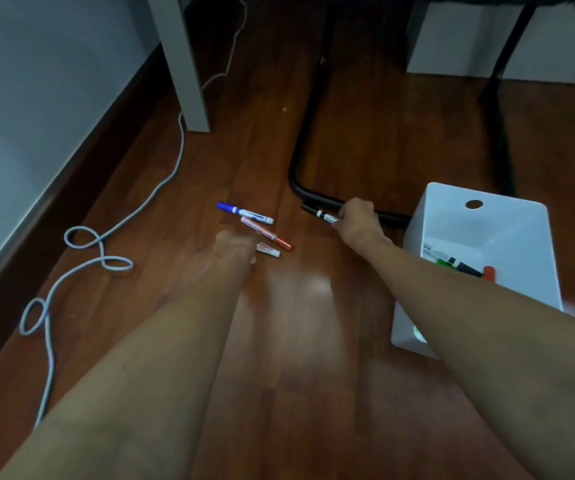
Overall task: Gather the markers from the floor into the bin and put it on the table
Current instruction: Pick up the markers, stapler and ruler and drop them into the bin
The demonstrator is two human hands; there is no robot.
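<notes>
A blue-capped marker (pixel 244 212) and an orange-capped marker (pixel 267 234) lie side by side on the wooden floor. My left hand (pixel 234 245) is closed on a third marker (pixel 269 251), whose end sticks out to the right. My right hand (pixel 358 220) grips a black marker (pixel 319 213) just above the floor, close to the chair's black tube. The white bin (pixel 507 230) stands on the floor at the right, with green, black and red markers (pixel 462 265) inside. My right forearm crosses its near corner.
A black tubular chair base (pixel 299 161) curves along the floor behind the markers. A grey table leg (pixel 189 71) stands at the back left. A pale cable (pixel 81 237) loops along the floor beside the left wall. A white cabinet (pixel 452 39) stands at the back right.
</notes>
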